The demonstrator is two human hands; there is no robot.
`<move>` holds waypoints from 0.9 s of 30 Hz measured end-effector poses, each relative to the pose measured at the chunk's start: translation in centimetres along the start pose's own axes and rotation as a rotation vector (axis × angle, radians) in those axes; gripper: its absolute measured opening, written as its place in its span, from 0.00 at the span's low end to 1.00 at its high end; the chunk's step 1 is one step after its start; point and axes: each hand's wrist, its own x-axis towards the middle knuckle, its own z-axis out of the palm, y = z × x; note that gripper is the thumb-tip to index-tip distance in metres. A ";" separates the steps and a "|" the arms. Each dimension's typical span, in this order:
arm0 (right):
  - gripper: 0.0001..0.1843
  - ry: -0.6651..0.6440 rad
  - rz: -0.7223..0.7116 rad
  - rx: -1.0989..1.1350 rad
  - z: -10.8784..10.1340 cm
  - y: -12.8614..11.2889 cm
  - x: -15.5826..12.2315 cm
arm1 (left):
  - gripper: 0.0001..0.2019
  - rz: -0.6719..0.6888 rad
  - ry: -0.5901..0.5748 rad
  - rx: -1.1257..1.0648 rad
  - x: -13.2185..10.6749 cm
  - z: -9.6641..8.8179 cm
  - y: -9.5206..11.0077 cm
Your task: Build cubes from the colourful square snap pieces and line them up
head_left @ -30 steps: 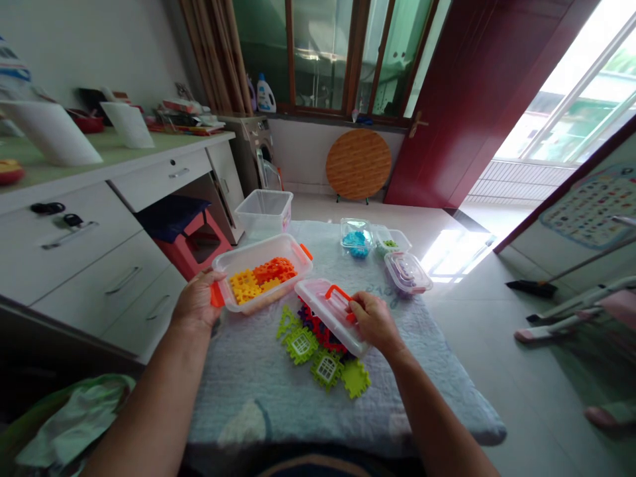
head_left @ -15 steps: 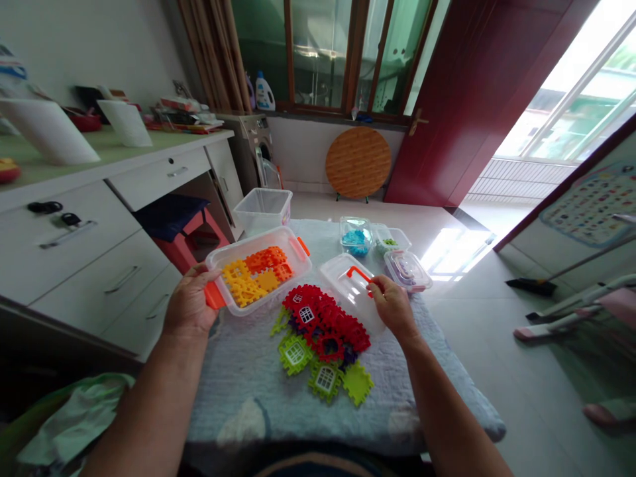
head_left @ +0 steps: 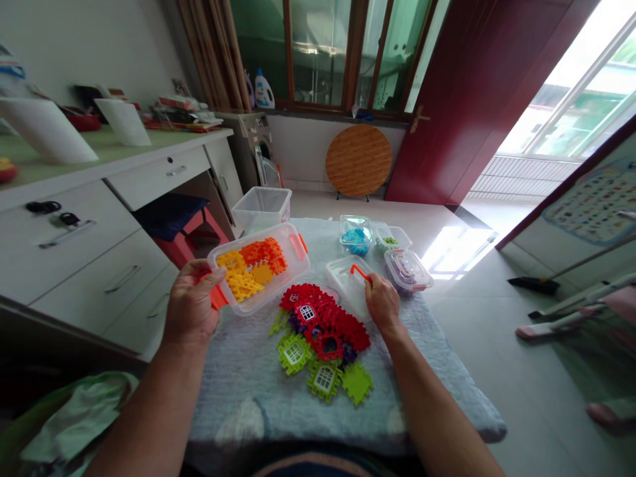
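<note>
My left hand is closed on the near-left end of a clear plastic box with orange latches, held tilted above the table. Inside the box lie yellow building pieces and orange building pieces. My right hand grips the orange handle of a clear lid, which is low over the table to the right. Between my hands sits a heap of red building pieces, some with white window inserts. Lime green pieces and a few purple ones lie at its near side.
Behind the lid stand a small box of blue pieces, a box with green pieces and a lidded box. A larger clear bin stands at the table's far left. A pink stool and drawers are left.
The left hand has tipped the box slightly more toward me, shifting its pieces a little. The right hand and lid have moved slightly; the hand is now lower and further left.
</note>
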 end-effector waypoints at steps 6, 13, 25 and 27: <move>0.13 -0.005 -0.125 0.052 0.3 0.4 -0.6 | 0.18 0.036 -0.067 0.016 -0.7 0.2 -0.2; 0.13 0.010 -0.081 0.111 0.7 0.9 -0.5 | 0.16 0.038 -0.087 0.017 -1.1 0.4 -0.3; 0.16 0.161 -0.217 0.256 1.7 1.3 -0.2 | 0.14 0.116 -0.197 0.119 -2.0 0.6 0.0; 0.15 0.194 -0.245 0.255 1.5 0.9 -0.4 | 0.13 0.199 -0.232 0.200 -2.4 0.6 0.0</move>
